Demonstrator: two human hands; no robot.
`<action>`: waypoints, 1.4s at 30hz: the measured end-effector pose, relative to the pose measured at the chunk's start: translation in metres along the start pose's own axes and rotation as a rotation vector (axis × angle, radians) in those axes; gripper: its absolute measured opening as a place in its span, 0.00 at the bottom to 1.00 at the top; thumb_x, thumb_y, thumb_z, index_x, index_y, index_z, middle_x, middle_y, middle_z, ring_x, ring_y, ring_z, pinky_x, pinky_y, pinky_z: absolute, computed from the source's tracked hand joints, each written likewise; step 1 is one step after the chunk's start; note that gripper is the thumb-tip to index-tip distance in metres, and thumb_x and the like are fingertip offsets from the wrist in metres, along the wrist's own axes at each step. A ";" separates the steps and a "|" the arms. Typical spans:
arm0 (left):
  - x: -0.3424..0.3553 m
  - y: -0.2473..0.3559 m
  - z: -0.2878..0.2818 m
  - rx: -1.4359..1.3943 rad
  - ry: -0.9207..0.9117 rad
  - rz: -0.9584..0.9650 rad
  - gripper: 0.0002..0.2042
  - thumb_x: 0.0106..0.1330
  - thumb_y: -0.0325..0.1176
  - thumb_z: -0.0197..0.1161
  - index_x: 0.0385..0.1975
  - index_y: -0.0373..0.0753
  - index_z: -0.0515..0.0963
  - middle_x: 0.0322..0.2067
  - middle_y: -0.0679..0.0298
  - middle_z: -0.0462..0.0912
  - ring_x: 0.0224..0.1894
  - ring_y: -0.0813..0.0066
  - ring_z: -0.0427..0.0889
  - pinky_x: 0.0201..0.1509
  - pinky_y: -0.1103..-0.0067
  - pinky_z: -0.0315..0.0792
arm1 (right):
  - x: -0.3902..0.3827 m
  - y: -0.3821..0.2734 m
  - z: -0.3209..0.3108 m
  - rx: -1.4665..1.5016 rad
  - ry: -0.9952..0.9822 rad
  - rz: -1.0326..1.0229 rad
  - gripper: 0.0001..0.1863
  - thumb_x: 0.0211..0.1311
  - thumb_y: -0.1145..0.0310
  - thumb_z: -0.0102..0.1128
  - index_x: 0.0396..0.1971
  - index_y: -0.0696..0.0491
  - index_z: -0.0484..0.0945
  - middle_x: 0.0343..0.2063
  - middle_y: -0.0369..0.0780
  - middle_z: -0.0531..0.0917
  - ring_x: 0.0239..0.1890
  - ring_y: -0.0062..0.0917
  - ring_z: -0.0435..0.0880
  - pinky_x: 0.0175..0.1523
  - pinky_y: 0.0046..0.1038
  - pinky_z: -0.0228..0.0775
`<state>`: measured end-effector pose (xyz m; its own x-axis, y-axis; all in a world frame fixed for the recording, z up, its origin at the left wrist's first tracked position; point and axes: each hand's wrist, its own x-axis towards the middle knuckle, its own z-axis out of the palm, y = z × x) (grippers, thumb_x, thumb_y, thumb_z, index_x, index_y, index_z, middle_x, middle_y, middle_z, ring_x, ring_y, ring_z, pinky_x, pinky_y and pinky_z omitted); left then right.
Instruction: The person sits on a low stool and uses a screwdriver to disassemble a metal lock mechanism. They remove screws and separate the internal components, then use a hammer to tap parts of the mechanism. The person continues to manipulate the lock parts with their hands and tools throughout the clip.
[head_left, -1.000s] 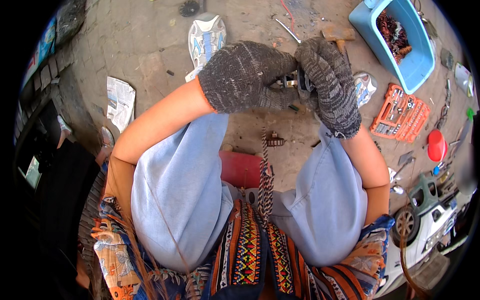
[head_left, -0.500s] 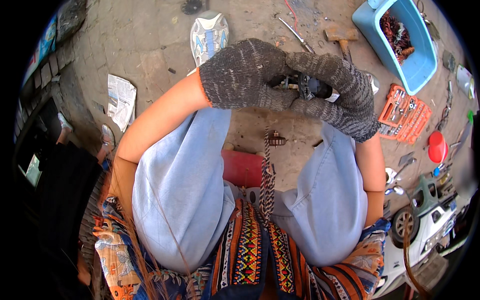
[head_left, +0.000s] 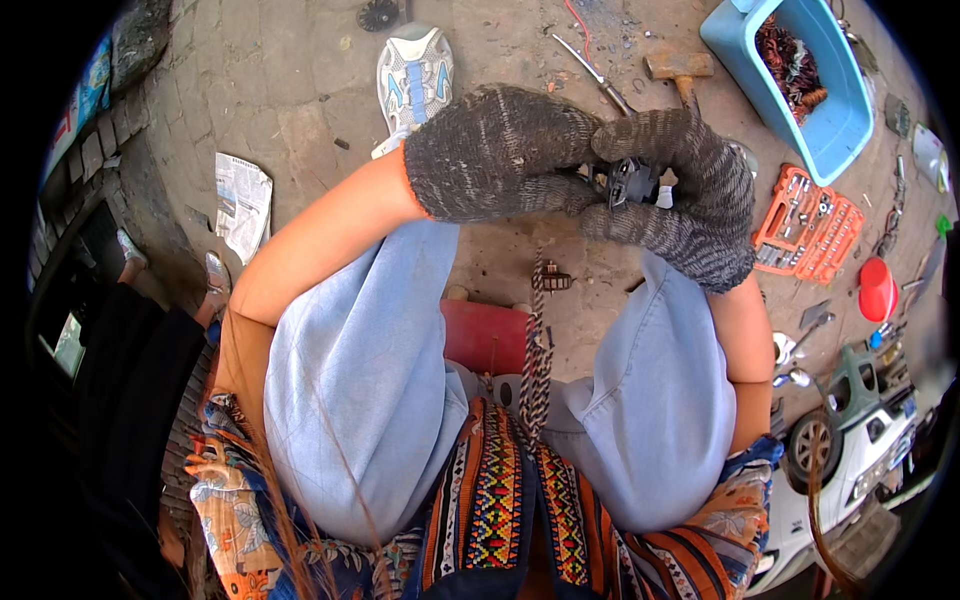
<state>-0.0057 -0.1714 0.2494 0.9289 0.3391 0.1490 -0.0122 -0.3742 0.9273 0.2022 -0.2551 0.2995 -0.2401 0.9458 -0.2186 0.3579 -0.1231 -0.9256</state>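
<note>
Both my hands wear dark grey knitted gloves and meet in front of my knees. Between them is a small black mechanical part (head_left: pixel 630 184) with a dark, rounded housing, mostly covered by the gloves. My right hand (head_left: pixel 705 190) curls round it from the right, thumb and fingers closed on either side. From the left, my left hand (head_left: pixel 505 155) reaches in with its fingertips pressed at the part's near end; exactly what they pinch is hidden. A small brown ribbed metal piece (head_left: pixel 556 277) lies on the ground below, beside a hanging braided cord (head_left: pixel 537 340).
A hammer (head_left: pixel 682 68) and a screwdriver-like tool (head_left: pixel 606 82) lie beyond my hands. To the right are a blue bin (head_left: pixel 840 150) of scrap wire, an orange socket set (head_left: pixel 808 225) and a red bowl (head_left: pixel 876 290). Newspaper (head_left: pixel 243 205) lies left, near another person's feet (head_left: pixel 216 277).
My left hand has shifted slightly right and turned, its fingers closer together. The black part is tilted differently in my right hand, showing more of its housing.
</note>
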 end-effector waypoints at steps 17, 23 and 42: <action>0.005 0.019 -0.006 0.445 0.105 -0.056 0.18 0.44 0.34 0.67 0.38 0.41 0.78 0.33 0.60 0.80 0.35 0.63 0.80 0.38 0.72 0.75 | 0.010 -0.009 0.021 -0.030 0.193 0.043 0.26 0.36 0.62 0.76 0.36 0.56 0.76 0.33 0.39 0.80 0.35 0.24 0.79 0.43 0.25 0.73; -0.003 0.011 0.004 0.444 0.225 -0.023 0.14 0.54 0.38 0.56 0.41 0.44 0.76 0.32 0.62 0.79 0.35 0.61 0.79 0.37 0.71 0.73 | 0.009 -0.015 0.026 0.082 0.216 0.203 0.26 0.36 0.62 0.76 0.36 0.56 0.76 0.33 0.39 0.80 0.36 0.23 0.79 0.43 0.25 0.73; 0.011 0.020 -0.008 0.417 0.055 -0.099 0.27 0.50 0.43 0.64 0.49 0.37 0.70 0.38 0.54 0.78 0.37 0.55 0.78 0.39 0.68 0.73 | 0.006 0.010 0.018 -0.049 0.175 0.018 0.25 0.39 0.72 0.73 0.42 0.56 0.75 0.38 0.36 0.79 0.41 0.19 0.77 0.48 0.25 0.69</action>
<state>0.0013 -0.1678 0.2723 0.8966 0.4326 0.0948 0.2376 -0.6505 0.7214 0.1880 -0.2561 0.2830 -0.0739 0.9820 -0.1737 0.4052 -0.1296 -0.9050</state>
